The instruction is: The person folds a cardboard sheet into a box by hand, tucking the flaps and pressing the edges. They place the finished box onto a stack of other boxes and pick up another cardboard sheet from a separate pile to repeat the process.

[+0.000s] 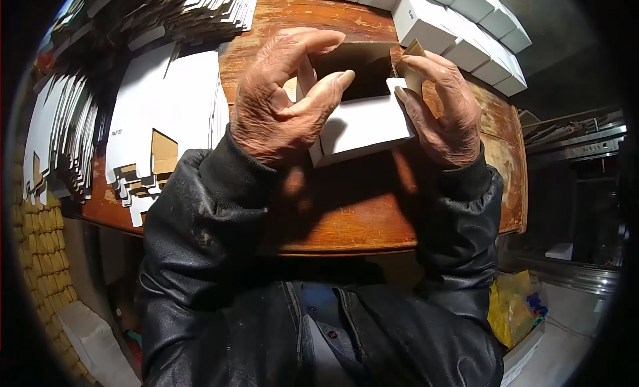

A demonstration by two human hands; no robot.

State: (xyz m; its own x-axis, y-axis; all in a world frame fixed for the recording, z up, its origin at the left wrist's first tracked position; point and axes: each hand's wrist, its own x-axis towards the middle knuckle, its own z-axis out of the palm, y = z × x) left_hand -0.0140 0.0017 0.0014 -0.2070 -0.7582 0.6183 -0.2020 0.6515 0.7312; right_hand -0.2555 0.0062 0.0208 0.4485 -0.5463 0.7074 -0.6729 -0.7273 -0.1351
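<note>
A white cardboard box (366, 126) with a brown inside stands with its open end facing up, between my two hands over the wooden table. My left hand (283, 97) grips its left side, the thumb over the opening and the index finger bent along the far edge. On the right, my right hand (444, 107) pinches a small side flap (411, 81) of the box between thumb and fingers. Inside, the box is dark.
Flat unfolded white cartons (160, 101) lie stacked at the left, with more piles (63, 134) beside and behind them. Finished white boxes (459, 37) stand in rows at the back right. The wooden table's (339, 227) front edge runs close to my body. A yellow bag (512, 304) sits below right.
</note>
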